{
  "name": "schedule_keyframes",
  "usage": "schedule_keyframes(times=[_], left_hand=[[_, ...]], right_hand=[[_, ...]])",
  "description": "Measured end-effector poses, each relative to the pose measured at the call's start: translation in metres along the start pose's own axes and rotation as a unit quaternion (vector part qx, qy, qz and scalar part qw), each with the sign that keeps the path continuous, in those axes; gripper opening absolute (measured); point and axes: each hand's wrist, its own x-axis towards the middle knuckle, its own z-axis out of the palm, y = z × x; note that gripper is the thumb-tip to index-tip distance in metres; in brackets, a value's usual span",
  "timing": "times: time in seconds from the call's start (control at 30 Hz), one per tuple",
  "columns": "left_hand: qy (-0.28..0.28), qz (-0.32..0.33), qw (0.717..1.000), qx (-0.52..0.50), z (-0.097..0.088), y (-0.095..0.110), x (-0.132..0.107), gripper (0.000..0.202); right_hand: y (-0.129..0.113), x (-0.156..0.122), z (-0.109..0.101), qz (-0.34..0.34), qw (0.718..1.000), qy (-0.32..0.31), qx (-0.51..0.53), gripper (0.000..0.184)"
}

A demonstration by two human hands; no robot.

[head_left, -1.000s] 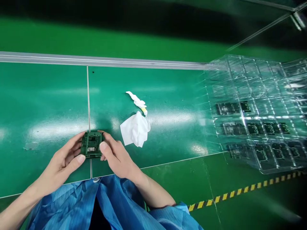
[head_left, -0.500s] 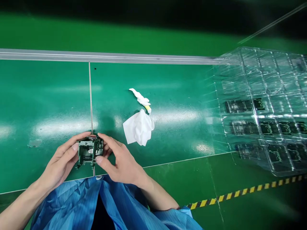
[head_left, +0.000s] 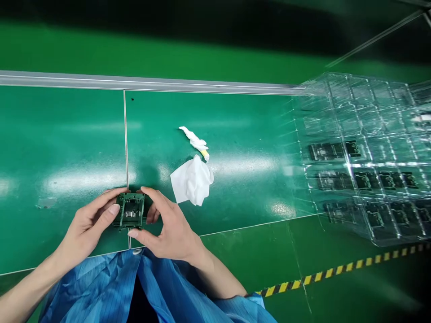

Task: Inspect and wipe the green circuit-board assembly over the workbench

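Note:
Between my two hands, just above the near edge of the green table, is a small circuit board assembly (head_left: 132,210) with a dark part and pale pieces at its middle. My left hand (head_left: 90,224) grips its left side, thumb on the face and fingers behind. On the other side, my right hand (head_left: 164,226) is curved about it, with the thumb at the lower edge and the index finger at the top corner. A white cloth (head_left: 193,180) lies to the right, and beyond it a twisted white wipe (head_left: 193,139) with a yellow piece at its end.
Clear plastic trays (head_left: 350,170) with dark circuit boards in several compartments stand at the right, reaching past the table's edge. A metal rail (head_left: 202,85) runs along the far side of the green table (head_left: 74,134). Yellow-black tape (head_left: 323,277) marks the floor.
The circuit board assembly has been turned, so a flat board face shows where an open frame with side posts showed before. My right thumb has shifted to its lower edge. The view moved slightly.

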Motion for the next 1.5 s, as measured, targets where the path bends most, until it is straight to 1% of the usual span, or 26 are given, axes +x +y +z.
schedule_keyframes(times=[0.13, 0.2, 0.27, 0.3, 0.33, 0.37, 0.47, 0.53, 0.57, 0.6, 0.67, 0.73, 0.87, 0.97, 1.07, 1.17, 1.3, 1.37, 1.43, 1.5], left_hand=[[-0.015, 0.017, 1.0, 0.021, -0.004, 0.003, 0.004, 0.034], [-0.016, 0.026, 0.999, 0.024, -0.006, 0.005, 0.01, 0.035], [0.0, 0.057, 0.998, 0.038, -0.008, 0.008, 0.019, 0.035], [0.015, 0.075, 0.996, 0.048, -0.009, 0.01, 0.026, 0.035], [0.033, 0.097, 0.993, 0.059, -0.01, 0.012, 0.033, 0.034], [0.05, 0.114, 0.99, 0.07, -0.012, 0.014, 0.041, 0.034], [0.075, 0.141, 0.983, 0.087, -0.014, 0.021, 0.066, 0.032], [0.079, 0.149, 0.982, 0.084, -0.014, 0.023, 0.077, 0.03], [0.082, 0.153, 0.981, 0.082, -0.014, 0.024, 0.08, 0.029], [0.084, 0.158, 0.98, 0.083, -0.014, 0.024, 0.082, 0.028], [0.086, 0.164, 0.978, 0.094, -0.013, 0.022, 0.083, 0.028], [0.089, 0.168, 0.975, 0.116, -0.014, 0.019, 0.082, 0.029], [0.076, 0.168, 0.971, 0.155, -0.02, 0.012, 0.082, 0.033], [0.066, 0.178, 0.969, 0.16, -0.025, 0.006, 0.084, 0.032], [0.052, 0.19, 0.968, 0.156, -0.029, -0.002, 0.087, 0.031], [0.046, 0.184, 0.968, 0.167, -0.032, -0.007, 0.088, 0.033], [0.059, 0.169, 0.971, 0.157, -0.028, -0.002, 0.086, 0.034], [0.055, 0.164, 0.973, 0.151, -0.024, 0.002, 0.084, 0.035], [0.062, 0.163, 0.973, 0.151, -0.023, 0.005, 0.082, 0.036], [0.071, 0.165, 0.972, 0.149, -0.024, 0.004, 0.082, 0.037]], right_hand=[[0.0, 0.0, 0.0, -0.015, 0.999, 0.021, 0.033, 0.064], [0.0, 0.0, 0.0, -0.008, 0.997, 0.045, 0.056, 0.063], [0.0, 0.0, -0.002, 0.021, 0.99, 0.075, 0.121, 0.065], [0.001, 0.001, -0.003, 0.04, 0.98, 0.091, 0.174, 0.068], [0.002, 0.002, -0.004, 0.061, 0.963, 0.103, 0.24, 0.07], [0.004, 0.003, -0.005, 0.081, 0.94, 0.107, 0.314, 0.071], [0.009, 0.008, -0.008, 0.145, 0.845, 0.085, 0.508, 0.065], [0.011, 0.01, -0.008, 0.193, 0.789, 0.073, 0.579, 0.063], [0.011, 0.011, -0.007, 0.215, 0.77, 0.079, 0.595, 0.062], [0.011, 0.012, -0.006, 0.235, 0.758, 0.088, 0.602, 0.061], [0.01, 0.012, -0.003, 0.259, 0.747, 0.111, 0.602, 0.059], [0.008, 0.012, 0.001, 0.268, 0.743, 0.123, 0.601, 0.059], [0.004, 0.014, 0.005, 0.248, 0.724, 0.128, 0.63, 0.055], [0.0, 0.015, 0.004, 0.236, 0.706, 0.135, 0.653, 0.053], [-0.005, 0.017, 0.003, 0.241, 0.695, 0.159, 0.658, 0.049], [-0.01, 0.018, 0.002, 0.251, 0.684, 0.192, 0.658, 0.048], [-0.016, 0.02, 0.003, 0.263, 0.65, 0.224, 0.677, 0.054], [-0.018, 0.021, 0.003, 0.265, 0.637, 0.229, 0.686, 0.057], [-0.021, 0.021, 0.003, 0.265, 0.633, 0.23, 0.69, 0.057], [-0.021, 0.021, 0.004, 0.265, 0.633, 0.225, 0.691, 0.057]])
